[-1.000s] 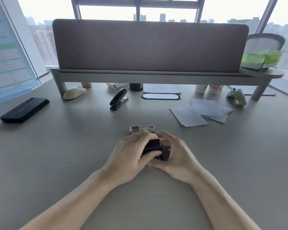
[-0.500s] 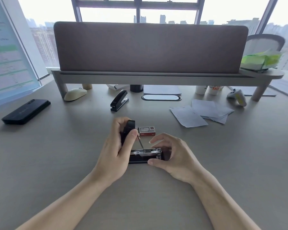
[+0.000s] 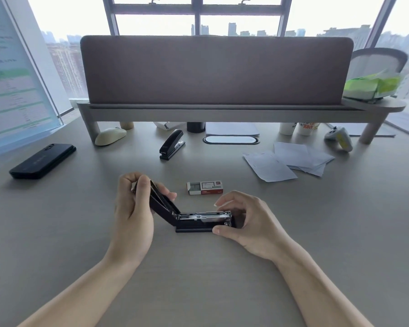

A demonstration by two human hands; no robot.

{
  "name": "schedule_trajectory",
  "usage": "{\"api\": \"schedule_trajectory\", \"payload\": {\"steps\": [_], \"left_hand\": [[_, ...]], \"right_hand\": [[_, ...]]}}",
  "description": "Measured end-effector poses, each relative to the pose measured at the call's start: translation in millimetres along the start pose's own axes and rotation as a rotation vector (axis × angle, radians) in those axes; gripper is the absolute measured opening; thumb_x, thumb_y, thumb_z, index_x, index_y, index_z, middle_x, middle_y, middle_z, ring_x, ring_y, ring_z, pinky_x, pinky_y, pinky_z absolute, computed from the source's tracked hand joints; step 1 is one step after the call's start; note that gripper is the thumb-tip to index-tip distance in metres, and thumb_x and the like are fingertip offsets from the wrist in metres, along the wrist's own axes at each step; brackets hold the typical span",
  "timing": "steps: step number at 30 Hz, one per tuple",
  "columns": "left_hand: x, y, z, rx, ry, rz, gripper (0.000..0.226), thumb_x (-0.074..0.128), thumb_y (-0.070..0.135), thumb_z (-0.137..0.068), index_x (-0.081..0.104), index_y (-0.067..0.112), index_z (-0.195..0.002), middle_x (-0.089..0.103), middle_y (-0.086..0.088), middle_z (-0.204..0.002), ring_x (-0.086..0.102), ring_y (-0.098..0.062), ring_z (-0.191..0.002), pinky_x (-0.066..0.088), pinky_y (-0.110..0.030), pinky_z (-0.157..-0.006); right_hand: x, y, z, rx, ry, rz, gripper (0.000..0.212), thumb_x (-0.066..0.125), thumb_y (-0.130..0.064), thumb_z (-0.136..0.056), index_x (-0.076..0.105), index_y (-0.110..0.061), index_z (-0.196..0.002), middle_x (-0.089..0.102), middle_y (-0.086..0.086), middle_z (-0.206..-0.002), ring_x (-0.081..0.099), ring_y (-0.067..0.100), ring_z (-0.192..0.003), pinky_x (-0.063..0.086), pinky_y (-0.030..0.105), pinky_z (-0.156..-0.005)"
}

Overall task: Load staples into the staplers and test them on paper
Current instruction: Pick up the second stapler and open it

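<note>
Grey desk [image 3: 57, 232] under a window, shelf riser at 12 o'clock. Left hand [image 3: 132, 208] grips the swung-up lid of the open stapler [image 3: 194, 220] at desk centre; right hand [image 3: 248, 223] pinches its front end, thumb on the base, index lifted, metal tray exposed. Staple box [image 3: 204, 188] open, just past it at 12; second stapler [image 3: 171, 144] closed, further back at 11; papers [image 3: 286, 161] at 2, phone [image 3: 43, 160] at 10.

Bright window [image 3: 198, 17] backlight, wide-angle edge distortion.
</note>
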State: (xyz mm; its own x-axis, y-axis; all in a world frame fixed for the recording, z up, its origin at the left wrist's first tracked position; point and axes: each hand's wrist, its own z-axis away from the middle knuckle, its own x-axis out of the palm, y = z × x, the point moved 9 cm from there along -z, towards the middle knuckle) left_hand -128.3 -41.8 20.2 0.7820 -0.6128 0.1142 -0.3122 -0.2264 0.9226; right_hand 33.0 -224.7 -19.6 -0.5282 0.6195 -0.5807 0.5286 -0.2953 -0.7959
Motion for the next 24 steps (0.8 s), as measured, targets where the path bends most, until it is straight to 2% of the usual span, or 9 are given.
{"api": "schedule_trajectory", "payload": {"steps": [3, 8, 10, 13, 15, 17, 21, 24], "left_hand": [[-14.8, -9.9, -2.0, -0.13, 0.075, 0.1, 0.027, 0.035, 0.017, -0.111, 0.048, 0.019, -0.088, 0.065, -0.005, -0.071, 0.076, -0.038, -0.078, 0.057, -0.054, -0.085], [-34.2, -12.8, -5.1, -0.167, 0.128, 0.038, 0.037, 0.033, -0.003, -0.102, 0.054, 0.019, -0.08, 0.064, -0.002, -0.071, 0.076, -0.026, -0.072, 0.059, -0.034, -0.068], [-43.8, -15.8, -7.5, -0.159, 0.148, -0.051, 0.041, 0.034, -0.009, -0.096, 0.056, 0.02, -0.077, 0.066, 0.003, -0.068, 0.075, -0.025, -0.073, 0.054, -0.034, -0.069], [-50.6, -19.8, -10.7, -0.146, 0.141, -0.135, 0.049, 0.037, -0.011, -0.093, 0.059, 0.026, -0.07, 0.068, 0.006, -0.065, 0.07, -0.031, -0.079, 0.048, -0.04, -0.076], [-48.4, -13.9, -12.1, -0.087, 0.103, -0.186, 0.05, 0.039, -0.012, -0.092, 0.061, 0.026, -0.069, 0.069, 0.005, -0.066, 0.067, -0.029, -0.08, 0.047, -0.039, -0.08], [-42.8, -5.2, -12.4, -0.015, 0.056, -0.251, 0.044, 0.043, -0.01, -0.092, 0.061, 0.024, -0.073, 0.07, 0.003, -0.07, 0.066, -0.019, -0.078, 0.048, -0.035, -0.08], [-26.8, 19.6, -15.5, 0.175, -0.025, -0.477, 0.021, 0.052, 0.013, -0.093, 0.064, 0.026, -0.083, 0.072, 0.01, -0.09, 0.068, -0.012, -0.091, 0.046, -0.024, -0.079], [2.2, 43.1, -24.9, 0.307, -0.159, -0.631, 0.019, 0.061, 0.008, -0.098, 0.066, 0.025, -0.09, 0.072, 0.013, -0.089, 0.067, -0.006, -0.092, 0.047, -0.016, -0.083]], "right_hand": [[-0.1, 0.8, -0.1, 0.0, 0.003, 0.01, 0.04, 0.095, -0.024, -0.073, 0.071, -0.035, -0.103, 0.081, -0.021, -0.099, 0.073, -0.005, -0.086, 0.045, 0.006, -0.073], [-1.1, 0.5, 0.2, -0.002, 0.005, 0.01, 0.038, 0.094, -0.021, -0.074, 0.072, -0.033, -0.103, 0.081, -0.021, -0.099, 0.072, -0.007, -0.087, 0.044, 0.004, -0.073], [-1.8, 0.1, 0.5, -0.005, 0.01, 0.01, 0.038, 0.094, -0.021, -0.073, 0.072, -0.032, -0.102, 0.081, -0.02, -0.099, 0.073, -0.007, -0.088, 0.045, 0.004, -0.074], [-2.2, -0.3, 0.6, -0.01, 0.012, 0.02, 0.037, 0.094, -0.023, -0.073, 0.072, -0.033, -0.101, 0.081, -0.02, -0.099, 0.073, -0.006, -0.092, 0.046, 0.005, -0.077], [-2.5, 0.2, 0.7, -0.007, 0.013, 0.021, 0.037, 0.094, -0.024, -0.073, 0.072, -0.033, -0.102, 0.081, -0.021, -0.1, 0.073, -0.006, -0.094, 0.046, 0.005, -0.077], [-2.6, 0.3, 1.1, -0.003, 0.014, 0.021, 0.037, 0.094, -0.024, -0.074, 0.072, -0.033, -0.102, 0.081, -0.021, -0.101, 0.072, -0.007, -0.094, 0.045, 0.004, -0.076], [-3.2, -2.0, 3.1, -0.012, 0.018, 0.023, 0.038, 0.093, -0.026, -0.075, 0.071, -0.037, -0.104, 0.079, -0.023, -0.102, 0.072, -0.005, -0.094, 0.045, 0.005, -0.075], [-4.0, -4.5, 4.4, -0.015, 0.012, 0.015, 0.04, 0.093, -0.028, -0.075, 0.071, -0.039, -0.107, 0.079, -0.025, -0.103, 0.072, 0.001, -0.091, 0.049, 0.008, -0.074]]}}
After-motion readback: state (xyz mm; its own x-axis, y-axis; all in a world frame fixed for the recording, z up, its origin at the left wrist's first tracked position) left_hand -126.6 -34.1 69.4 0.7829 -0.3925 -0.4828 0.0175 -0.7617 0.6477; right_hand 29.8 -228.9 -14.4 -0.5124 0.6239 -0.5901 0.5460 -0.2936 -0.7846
